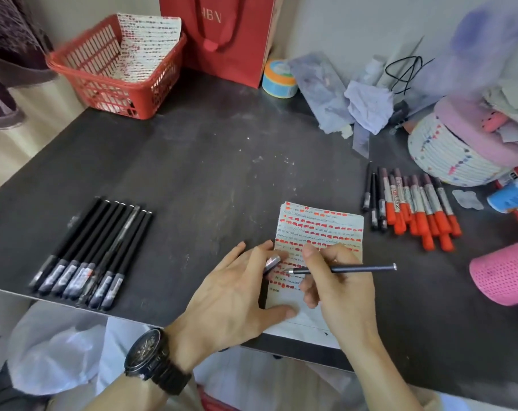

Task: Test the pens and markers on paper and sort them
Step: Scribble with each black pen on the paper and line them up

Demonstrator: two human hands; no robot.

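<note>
Both the left hand (234, 295) and the right hand (337, 289) are over the paper (326, 229), which lies at the front edge of the counter (207, 173), a little right of its middle. The step in hand looks like the test stroke of one pen (358, 268). To do it well, I think the tip must meet a white part of the sheet. The upper lines are already full of orange marks and small writing, and the free space is lower, near the front edge. A short, light stroke is enough to show if ink comes. The paper must not slide, so the left hand should press while the pen moves.

The left hand lies flat with fingers spread and straight, its thumb and fingertips pressing the left side of the paper. A small grey cap (272, 263) seems to sit between its first two fingers. The right hand is curled around the pen in a writing grip, the tip pointing left and low over the sheet; whether it touches, I cannot tell. Black pens (91, 250) lie in a row near the front left edge, and markers (414, 209) with orange caps lie toward the right edge.
</note>
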